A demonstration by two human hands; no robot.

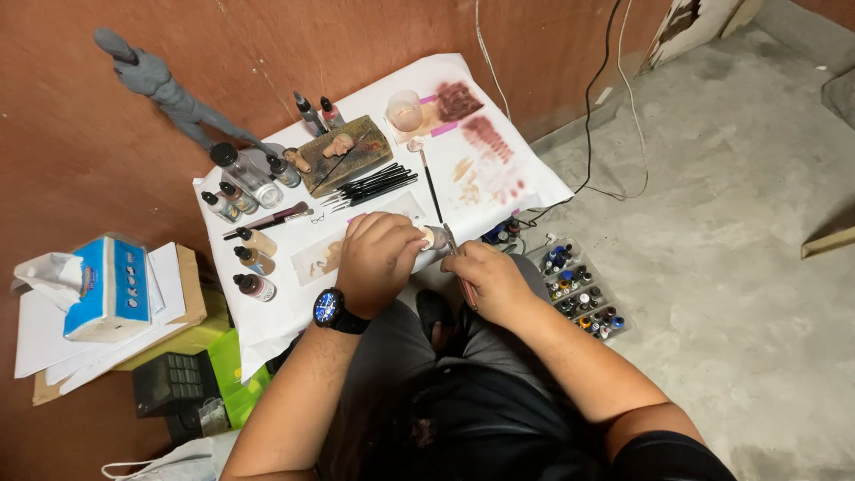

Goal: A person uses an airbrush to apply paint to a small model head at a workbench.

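While gripped at frame centre | left hand (378,258) curled shut round small pale figure part (428,237) | right hand (488,278) just right of it, pinching thin brush (460,272), shaft running lower right, tip meeting part | white paper (525,183) beneath

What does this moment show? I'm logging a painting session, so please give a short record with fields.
left hand: grips a small pale piece
right hand: holds a thin brush, tip at the piece
work surface: white paper sheet with reddish paint smears
on the sheet: dropper bottles, black brushes, small cup
at the right: tray of paint pots
at the left: tissue box, grey figure
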